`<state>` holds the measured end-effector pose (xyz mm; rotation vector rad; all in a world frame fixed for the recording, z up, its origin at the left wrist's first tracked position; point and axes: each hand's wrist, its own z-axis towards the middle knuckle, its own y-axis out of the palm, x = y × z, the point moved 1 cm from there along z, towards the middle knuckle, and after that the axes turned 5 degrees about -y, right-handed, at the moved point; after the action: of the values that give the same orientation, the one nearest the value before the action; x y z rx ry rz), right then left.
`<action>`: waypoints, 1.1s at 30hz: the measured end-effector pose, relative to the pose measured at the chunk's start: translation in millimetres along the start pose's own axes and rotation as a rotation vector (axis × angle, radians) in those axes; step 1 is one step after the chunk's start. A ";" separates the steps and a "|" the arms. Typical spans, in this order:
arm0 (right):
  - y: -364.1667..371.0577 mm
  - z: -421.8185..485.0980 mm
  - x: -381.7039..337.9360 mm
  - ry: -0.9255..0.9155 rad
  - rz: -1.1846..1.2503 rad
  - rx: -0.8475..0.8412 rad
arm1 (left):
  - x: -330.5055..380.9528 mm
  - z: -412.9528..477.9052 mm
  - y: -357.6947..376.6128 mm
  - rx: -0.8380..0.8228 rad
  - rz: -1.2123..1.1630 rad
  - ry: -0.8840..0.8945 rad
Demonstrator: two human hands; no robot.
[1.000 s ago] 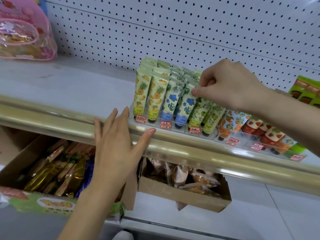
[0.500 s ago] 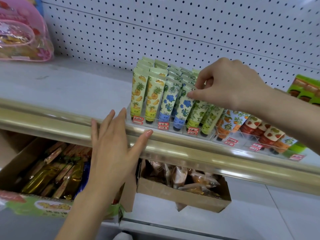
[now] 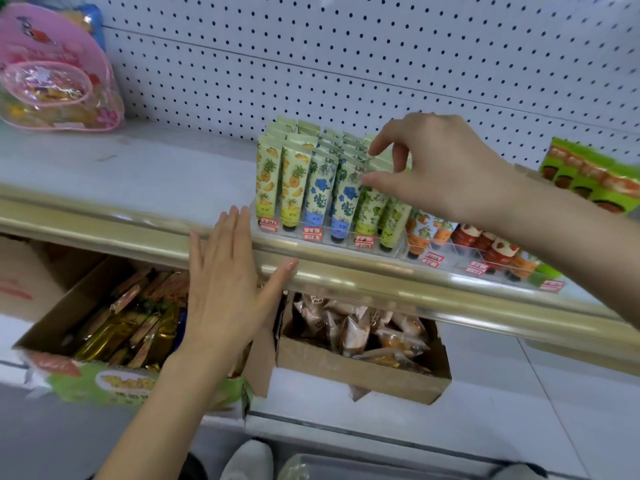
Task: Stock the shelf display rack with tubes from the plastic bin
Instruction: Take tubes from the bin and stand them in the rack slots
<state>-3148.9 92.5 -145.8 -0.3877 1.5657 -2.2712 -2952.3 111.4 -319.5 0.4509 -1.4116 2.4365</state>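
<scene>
A clear display rack stands on the upper shelf, filled with rows of upright tubes: pineapple tubes, blue-flower tubes, green-leaf tubes, orange tubes and strawberry tubes. My right hand hovers over the green-leaf rows; its thumb and middle finger pinch the top of a green-leaf tube, with the index finger lifted. My left hand is flat with straight fingers in front of the rack's left corner, its thumb touching the gold shelf rail.
Pegboard wall behind. A pink pouch lies far left on the shelf, green boxes far right. Below the rail stand two cardboard boxes of snack packets. A translucent rim shows at the bottom edge.
My right hand's fingers have spread, the index finger lifting off the tube tops. My left hand has kept its place by the rail.
</scene>
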 end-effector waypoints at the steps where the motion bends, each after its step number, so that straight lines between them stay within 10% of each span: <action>1: -2.8 -8.6 -0.4 -0.042 -0.041 -0.020 | 1.2 -5.2 -2.2 0.000 0.042 0.009; 16: 96.7 -238.6 21.5 -0.149 -0.061 -0.520 | 50.3 -160.4 14.6 -0.339 0.284 0.399; 27: 255.9 -384.6 -10.3 0.101 0.372 -1.021 | -30.7 -320.6 96.1 -0.877 0.182 0.207; 33: 325.0 -431.2 -29.6 0.243 0.565 -1.166 | -65.1 -368.4 117.2 -0.900 0.169 0.089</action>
<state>-3258.4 361.6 -601.9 0.0875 2.5743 -0.8422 -2985.0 371.1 -611.3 0.0037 -2.3350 1.6194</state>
